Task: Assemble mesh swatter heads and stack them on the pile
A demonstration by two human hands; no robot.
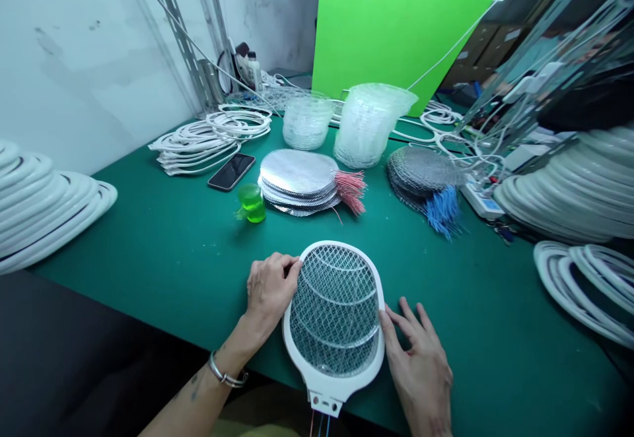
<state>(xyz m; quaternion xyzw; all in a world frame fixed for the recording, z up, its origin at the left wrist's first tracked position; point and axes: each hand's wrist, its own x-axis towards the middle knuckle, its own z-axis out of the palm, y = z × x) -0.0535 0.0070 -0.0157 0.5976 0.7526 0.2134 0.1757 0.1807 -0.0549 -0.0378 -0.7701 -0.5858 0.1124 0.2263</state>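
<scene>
A white mosquito swatter head [372, 368] with metal mesh and curved white ribs lies at the front of the green table, its short neck toward me. Red and blue wires [319, 422] hang from the neck. My left hand [271, 286] is closed at the upper left rim, pinching it between thumb and bent fingers. At the right rim, my right hand [417, 351] grips with thumb and forefinger, while its other fingers stretch outward. Beyond the swatter head sit a stack of silvery mesh sheets [298, 174] with red wires and a green tape roll [251, 203].
Dark mesh sheets [421, 171] with blue wires lie at the back right. A phone [232, 172] rests at the back left. White frames are stacked at the left [49, 206] and right [574, 183]. Translucent ribbed pieces [369, 127] stand before a bright green panel [396, 21].
</scene>
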